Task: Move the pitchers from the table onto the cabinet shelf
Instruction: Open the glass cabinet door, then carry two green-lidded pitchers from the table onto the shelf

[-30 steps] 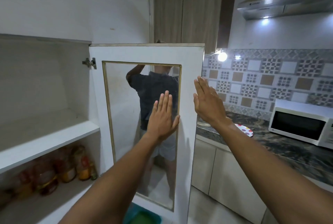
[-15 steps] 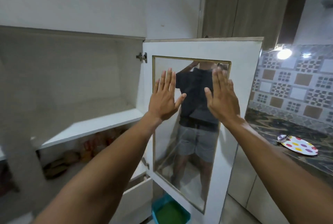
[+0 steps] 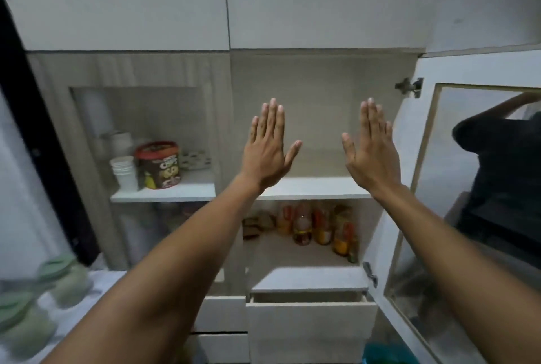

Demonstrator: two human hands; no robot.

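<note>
Both my hands are raised flat in front of the open cabinet, fingers up and holding nothing. My left hand point(image 3: 268, 147) and my right hand point(image 3: 371, 148) hover before the bare upper shelf point(image 3: 314, 188) of the right compartment. At the lower left, blurred pale green pitchers with green lids point(image 3: 63, 278) stand on a table under a white cloth point(image 3: 79, 314). Neither hand touches them.
The glazed cabinet door point(image 3: 480, 217) stands swung open on the right, reflecting a person. Bottles and jars point(image 3: 316, 226) fill the lower shelf. A drawer point(image 3: 310, 316) below is pulled out. The left glazed compartment holds a cereal tub point(image 3: 159, 164) and stacked cups point(image 3: 124, 171).
The view has swung left from the open door to the cabinet's inside. Both hands have come off the door area and now hover before the upper shelf.
</note>
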